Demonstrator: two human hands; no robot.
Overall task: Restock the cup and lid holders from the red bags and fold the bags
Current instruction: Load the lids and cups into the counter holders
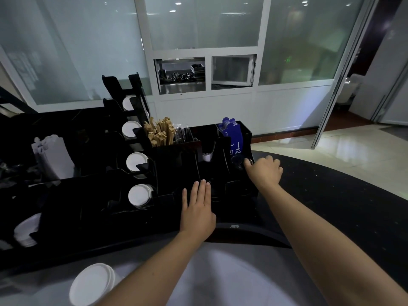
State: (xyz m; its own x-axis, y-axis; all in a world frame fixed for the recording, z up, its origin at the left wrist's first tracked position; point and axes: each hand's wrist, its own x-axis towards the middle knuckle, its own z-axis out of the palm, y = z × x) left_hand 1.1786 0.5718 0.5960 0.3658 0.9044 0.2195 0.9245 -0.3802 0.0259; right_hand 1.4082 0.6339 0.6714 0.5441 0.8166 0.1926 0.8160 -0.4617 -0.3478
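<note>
A black cup and lid holder stands on the dark counter. Its left side holds stacks of white lids lying sideways in several slots. My left hand lies flat, fingers together, on the holder's front edge and holds nothing. My right hand reaches to the holder's right compartment, fingers curled on a dark round lid below the blue sleeves. No red bag is in view.
Wooden stirrers and wrapped straws fill the back compartments. White paper bags stand at the left. A stack of white lids sits at the bottom left. The counter curves away to the right; tiled floor lies beyond.
</note>
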